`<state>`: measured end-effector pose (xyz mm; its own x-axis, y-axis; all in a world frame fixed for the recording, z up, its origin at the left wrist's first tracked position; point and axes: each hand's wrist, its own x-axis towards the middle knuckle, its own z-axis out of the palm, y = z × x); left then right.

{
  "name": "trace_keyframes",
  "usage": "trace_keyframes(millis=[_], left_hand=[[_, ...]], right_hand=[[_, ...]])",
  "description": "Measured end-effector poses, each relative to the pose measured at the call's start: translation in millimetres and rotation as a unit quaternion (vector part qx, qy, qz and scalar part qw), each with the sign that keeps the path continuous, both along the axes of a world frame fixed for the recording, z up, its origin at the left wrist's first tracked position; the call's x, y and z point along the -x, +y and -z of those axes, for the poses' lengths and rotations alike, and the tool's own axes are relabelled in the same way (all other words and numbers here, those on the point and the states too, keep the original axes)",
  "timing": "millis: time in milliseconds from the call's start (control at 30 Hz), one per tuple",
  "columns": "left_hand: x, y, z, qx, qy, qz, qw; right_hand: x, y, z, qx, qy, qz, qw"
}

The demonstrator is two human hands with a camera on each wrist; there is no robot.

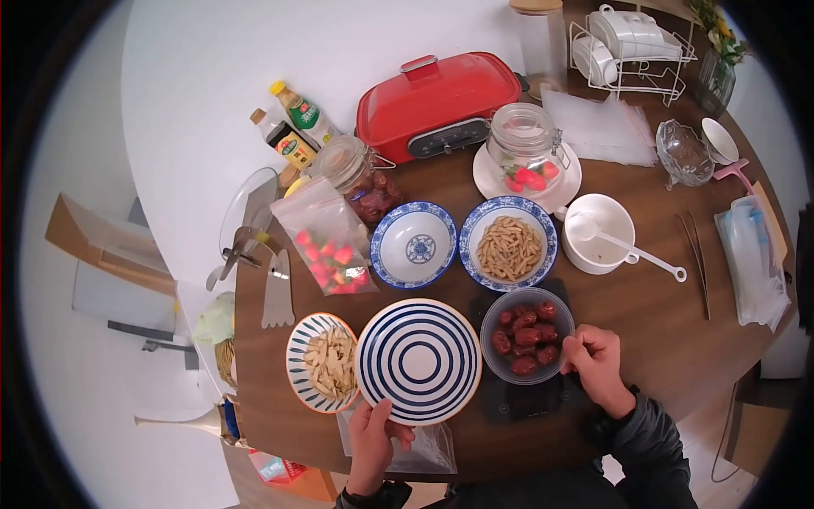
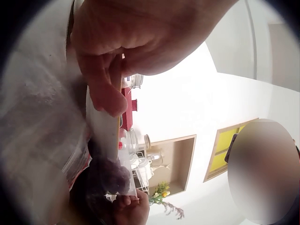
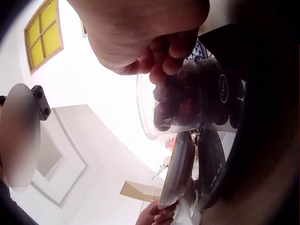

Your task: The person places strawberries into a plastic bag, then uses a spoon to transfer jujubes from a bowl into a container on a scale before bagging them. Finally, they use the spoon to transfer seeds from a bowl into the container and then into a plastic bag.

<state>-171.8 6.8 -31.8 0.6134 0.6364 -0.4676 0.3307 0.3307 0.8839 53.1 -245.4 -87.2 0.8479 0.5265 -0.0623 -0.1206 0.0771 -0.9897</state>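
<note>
Gripping a striped plate [image 1: 418, 362] and a plastic tub [image 1: 493, 360]: two hands over a brown tabletop [image 1: 653, 343]

Item, far left: a slotted spatula [image 1: 277, 293], flat on the wood. Item: an orange-rimmed bowl [image 1: 296, 352] of pale slices, just beside the plate. Item: a clear bag [image 1: 307, 210] of strawberries, with a glass jar [image 1: 366, 199] of dark red fruit behind it. Item: the left hand [image 1: 371, 441], fingers curled, pinching the near edge of the striped plate. Item: a blue-rimmed bowl [image 1: 398, 267], a medallion at its centre, beyond the plate. Item: a second blue-rimmed bowl [image 1: 548, 254], holding light brown pieces. Item: the tub, filled with wrinkled red dates [image 1: 526, 336], above a black scale [image 1: 517, 405]; whether they touch, I cannot tell. Item: the right hand [image 1: 596, 365], fingers bent, thumb and finger pinching the tub's right rim. Item: a white pot [image 1: 593, 259] with a white ladle [image 1: 649, 260]. Item, far right: metal tweezers [image 1: 699, 267].
</note>
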Motion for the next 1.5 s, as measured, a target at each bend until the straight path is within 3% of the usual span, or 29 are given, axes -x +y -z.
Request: trace_keyframes(millis=[367,867,1100,1233,1300,1333,1367,1433,1467,1500], left_hand=[[-6,5,22,0.043,-0.004,0.024,0.999],[-9,7,41,0.056,-0.017,-0.019,0.998],[3,-8,32,0.075,-0.060,-0.018,0.995],[12,-14,27,-0.005,-0.056,0.000,0.998],[19,-21,25,-0.162,-0.066,0.010,0.985],[23,-23,18,-0.230,-0.008,0.049,0.972],[28,-27,13,-0.232,-0.008,0.047,0.972],[36,-34,1,-0.486,0.021,0.210,0.848],[36,-39,-9,-0.546,0.045,0.291,0.784],[35,-45,-17,-0.548,0.045,0.290,0.783]], right_hand=[[0,0,-4,0.013,0.017,0.002,1.000],[-1,2,-8,0.012,0.003,-0.007,1.000],[1,3,-5,0.016,0.004,-0.007,1.000],[0,7,-5,-0.004,0.003,0.001,1.000],[-1,7,-3,0.000,-0.015,0.001,1.000],[-1,7,-3,0.007,-0.023,0.002,1.000],[-2,7,-3,0.005,-0.023,0.000,1.000],[-2,8,-3,0.003,-0.023,0.003,1.000],[-2,8,-3,0.001,-0.024,0.002,1.000],[-2,8,-3,0.002,-0.024,0.003,1.000]])
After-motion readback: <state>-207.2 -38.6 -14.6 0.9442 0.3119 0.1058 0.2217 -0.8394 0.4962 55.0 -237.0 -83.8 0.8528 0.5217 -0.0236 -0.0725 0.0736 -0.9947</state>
